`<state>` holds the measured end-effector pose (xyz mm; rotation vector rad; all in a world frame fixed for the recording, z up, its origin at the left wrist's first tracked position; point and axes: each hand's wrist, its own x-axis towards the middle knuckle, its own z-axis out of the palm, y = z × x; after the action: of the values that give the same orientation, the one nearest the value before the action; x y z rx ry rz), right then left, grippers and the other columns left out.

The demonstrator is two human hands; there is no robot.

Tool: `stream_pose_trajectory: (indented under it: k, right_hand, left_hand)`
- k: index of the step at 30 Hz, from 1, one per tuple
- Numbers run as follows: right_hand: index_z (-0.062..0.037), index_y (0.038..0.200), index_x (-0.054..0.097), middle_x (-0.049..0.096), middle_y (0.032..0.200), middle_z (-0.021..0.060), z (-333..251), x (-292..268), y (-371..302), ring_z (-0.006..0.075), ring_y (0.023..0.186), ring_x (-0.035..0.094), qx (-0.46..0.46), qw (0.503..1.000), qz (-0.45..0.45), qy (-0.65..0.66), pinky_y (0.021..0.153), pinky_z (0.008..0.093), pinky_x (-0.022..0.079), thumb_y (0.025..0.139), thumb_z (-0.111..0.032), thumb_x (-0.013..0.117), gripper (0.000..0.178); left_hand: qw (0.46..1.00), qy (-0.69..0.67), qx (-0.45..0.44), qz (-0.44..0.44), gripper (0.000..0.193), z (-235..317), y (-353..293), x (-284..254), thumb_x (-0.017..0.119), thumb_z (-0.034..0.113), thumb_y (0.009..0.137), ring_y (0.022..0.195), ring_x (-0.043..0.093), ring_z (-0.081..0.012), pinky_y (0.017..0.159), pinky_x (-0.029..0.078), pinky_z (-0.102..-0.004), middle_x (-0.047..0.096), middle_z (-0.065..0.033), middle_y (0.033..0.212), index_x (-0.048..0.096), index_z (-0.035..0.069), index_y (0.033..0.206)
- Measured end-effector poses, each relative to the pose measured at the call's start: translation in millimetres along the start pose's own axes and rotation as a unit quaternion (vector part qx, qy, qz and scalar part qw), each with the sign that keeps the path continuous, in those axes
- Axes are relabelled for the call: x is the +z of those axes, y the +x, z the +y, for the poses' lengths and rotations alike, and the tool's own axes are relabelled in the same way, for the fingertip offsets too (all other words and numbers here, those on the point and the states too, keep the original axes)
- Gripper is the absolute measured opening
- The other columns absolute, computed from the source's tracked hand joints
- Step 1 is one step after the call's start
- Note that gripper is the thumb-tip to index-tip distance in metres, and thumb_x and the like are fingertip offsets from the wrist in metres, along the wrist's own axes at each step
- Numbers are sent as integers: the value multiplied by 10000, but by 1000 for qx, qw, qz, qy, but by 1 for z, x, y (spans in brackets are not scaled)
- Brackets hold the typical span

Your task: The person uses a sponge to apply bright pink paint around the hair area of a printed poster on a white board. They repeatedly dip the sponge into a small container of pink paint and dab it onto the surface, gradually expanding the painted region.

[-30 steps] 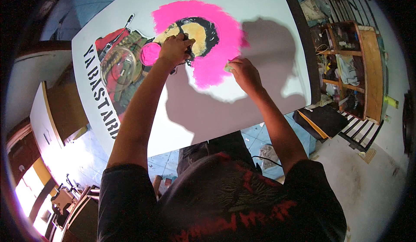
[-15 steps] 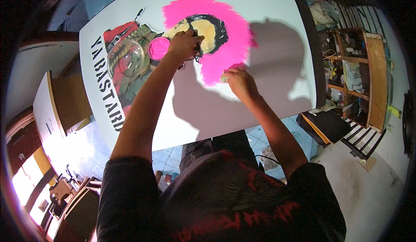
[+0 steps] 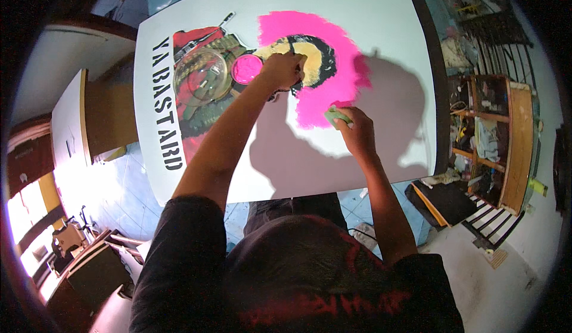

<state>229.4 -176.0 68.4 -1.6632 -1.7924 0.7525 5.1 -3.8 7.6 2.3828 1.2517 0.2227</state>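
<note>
A large white panel [image 3: 381,20] lies in front of me, bearing black lettering and a stencilled figure with a cream and black head [image 3: 313,64]. Around that head spreads a band of bright pink paint [image 3: 342,38]. My left hand [image 3: 280,72] rests on the head picture, fingers laid on the surface with no object visible in them. Beside it stands a small round pot of pink paint [image 3: 246,69]. A clear round dish [image 3: 202,78] sits on the figure's body. My right hand [image 3: 360,133] grips a green sponge [image 3: 338,117] at the lower edge of the pink band.
My head's shadow [image 3: 387,94] falls over the panel's right half. Wooden shelves [image 3: 519,148] full of odds and ends stand at the right, above a black folder [image 3: 444,200]. A white-sided cabinet [image 3: 70,124] is at the left. Blue tiles [image 3: 137,190] cover the floor.
The view has shifted, so the panel sits lower and further right. My right hand has turned, and more of the green sponge shows. The left hand stays on the head picture.
</note>
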Motion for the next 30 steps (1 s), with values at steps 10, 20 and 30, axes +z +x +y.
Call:
stream_pose_trajectory:
  k: [10, 20, 30]
  right_hand:
    - [24, 1048, 714, 726, 943, 59, 10, -16, 19, 131, 855, 664, 168, 942, 57, 285, 798, 299, 527, 887, -151, 701, 239]
    - [3, 1074, 694, 700, 988, 162, -83, 44, 131, 274, 924, 677, -135, 991, -21, 4, 843, 355, 519, 837, -114, 702, 264]
    - [-15, 1010, 689, 658, 983, 194, -95, 172, 197, 387, 973, 612, -249, 930, -177, -203, 877, 474, 497, 832, -140, 642, 223]
  left_hand:
    - [971, -139, -94, 169, 292, 13, -32, 0, 549, 217, 903, 1006, 605, -407, 866, 505, -490, 619, -189, 1064, 625, 71, 1144]
    - [926, -254, -212, 181, 358, 69, -333, 19, 606, 56, 819, 1150, 549, -416, 1000, 442, -450, 575, -237, 1216, 593, -2, 1173]
    - [823, -255, -494, 115, 196, 133, -621, 78, 610, 25, 793, 962, 614, -350, 839, 493, -397, 615, -190, 1007, 635, -5, 985]
